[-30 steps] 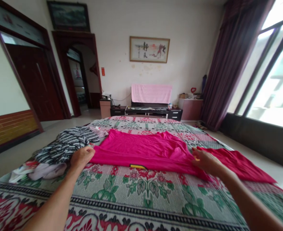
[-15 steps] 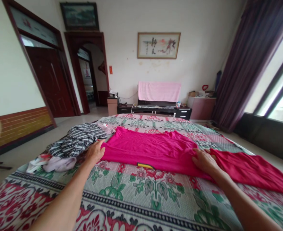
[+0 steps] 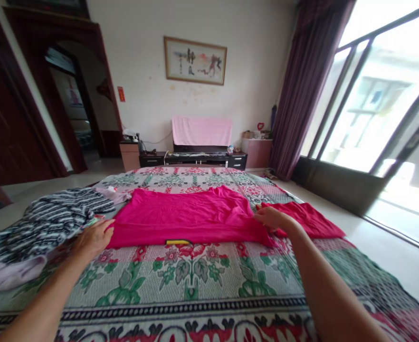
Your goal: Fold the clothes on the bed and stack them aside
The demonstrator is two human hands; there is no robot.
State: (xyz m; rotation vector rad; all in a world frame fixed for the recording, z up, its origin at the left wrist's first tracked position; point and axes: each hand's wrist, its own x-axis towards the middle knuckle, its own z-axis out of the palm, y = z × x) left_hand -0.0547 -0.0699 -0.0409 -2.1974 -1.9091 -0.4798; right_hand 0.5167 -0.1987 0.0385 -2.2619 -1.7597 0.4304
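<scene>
Since half a second ago, the view has been swung toward the window, and the right hand (image 3: 271, 218) has been drawn along to the right-hand edge of the pink garment (image 3: 181, 216), while the left hand (image 3: 93, 237) has been kept at its near left corner. The pink garment is spread flat across the middle of the bed (image 3: 195, 285), on the flowered cover, with a small yellow tag (image 3: 177, 242) showing at its near hem. The left fingers are stretched out flat and loosely together against the corner, with nothing closed in them. The right fingers are curled at the cloth's edge, but it cannot be told whether any fabric is nipped between them. A red garment (image 3: 305, 219) lies just beyond the right hand, touching the pink one, and a striped garment (image 3: 49, 221) is heaped beside the left hand. The pink cloth is judged to be light, thin and limp, so it would sag, stretch and wrinkle if it were lifted from the middle. A pinch at the hem corners or along the side edges, one in each hand, is judged the surest hold, the cloth being kept taut between them.
</scene>
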